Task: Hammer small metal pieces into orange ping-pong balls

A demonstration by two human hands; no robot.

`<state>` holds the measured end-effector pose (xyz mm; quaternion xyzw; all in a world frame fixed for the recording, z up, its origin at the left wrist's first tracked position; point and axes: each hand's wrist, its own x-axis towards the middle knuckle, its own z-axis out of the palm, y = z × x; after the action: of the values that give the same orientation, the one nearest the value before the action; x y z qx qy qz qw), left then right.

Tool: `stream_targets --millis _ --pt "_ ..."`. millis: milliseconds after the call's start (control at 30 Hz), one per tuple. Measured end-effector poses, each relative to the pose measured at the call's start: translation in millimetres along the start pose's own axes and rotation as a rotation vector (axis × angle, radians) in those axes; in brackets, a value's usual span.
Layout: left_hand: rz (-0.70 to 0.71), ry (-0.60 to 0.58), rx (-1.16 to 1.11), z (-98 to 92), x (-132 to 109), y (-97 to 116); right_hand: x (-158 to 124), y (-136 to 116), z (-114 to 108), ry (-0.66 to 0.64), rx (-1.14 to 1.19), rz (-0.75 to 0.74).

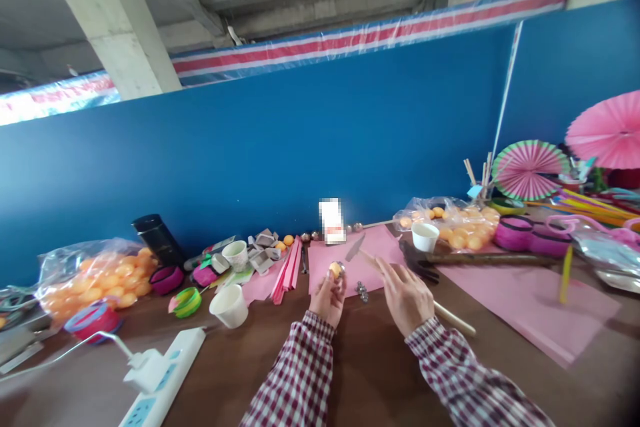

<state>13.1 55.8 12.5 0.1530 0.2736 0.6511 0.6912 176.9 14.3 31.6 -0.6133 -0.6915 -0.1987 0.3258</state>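
Note:
My left hand is closed round a small orange ball, raised over the brown table. My right hand hovers beside it with fingers stretched out, holding nothing. A small hammer with a long wooden handle lies on the pink sheet just beyond and under my right hand. A small metal piece lies on the table between my hands. Both sleeves are red and white check.
Bags of orange balls sit at the left and at the back right. White paper cups, a power strip, pink paper strips, pink fans and a blue wall surround the work area.

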Motion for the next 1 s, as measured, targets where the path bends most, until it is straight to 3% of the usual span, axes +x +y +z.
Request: stream_targets --millis 467,600,767,1000 --pt "-0.101 -0.096 -0.028 1.3 -4.6 1.0 0.2 -1.5 -1.4 0.001 0.006 -0.052" --pt "-0.100 -0.058 -0.018 1.4 -4.4 1.1 0.8 -1.3 -2.8 0.058 0.001 -0.027" --pt "-0.095 -0.043 -0.013 3.0 -5.4 1.8 -0.2 -3.3 -1.8 0.003 0.010 -0.070" --pt "-0.074 0.005 -0.026 2.9 -3.9 4.7 1.8 0.2 -4.5 0.045 0.015 -0.028"
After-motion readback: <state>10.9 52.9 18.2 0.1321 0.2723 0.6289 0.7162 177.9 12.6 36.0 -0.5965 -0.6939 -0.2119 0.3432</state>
